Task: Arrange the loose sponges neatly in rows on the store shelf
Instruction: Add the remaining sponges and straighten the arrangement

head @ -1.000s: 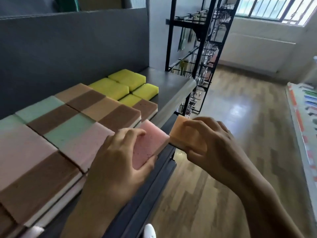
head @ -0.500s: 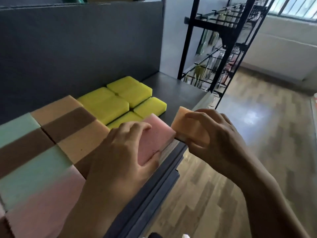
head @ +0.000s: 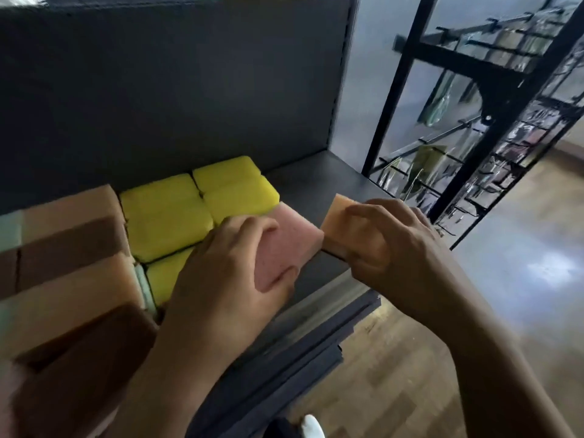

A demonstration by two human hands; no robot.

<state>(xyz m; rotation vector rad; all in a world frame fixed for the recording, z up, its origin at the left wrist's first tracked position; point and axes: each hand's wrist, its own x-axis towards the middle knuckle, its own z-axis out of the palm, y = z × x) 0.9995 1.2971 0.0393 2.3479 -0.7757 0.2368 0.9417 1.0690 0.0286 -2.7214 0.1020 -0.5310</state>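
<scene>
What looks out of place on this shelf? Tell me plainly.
Only the two sponges in hand. The left hand grips a pink sponge, tilted beside the yellow sponges, and the right hand holds an orange sponge over the shelf front. Neither lies in a row yet; the rest look tidy.

I can read no words, numbers or brand marks anywhere. The hanging packets (head: 429,159) on the black rack (head: 402,80) are too blurred to make out. The pink sponge (head: 284,245) and the orange sponge (head: 338,222) show only plain foam.
</scene>
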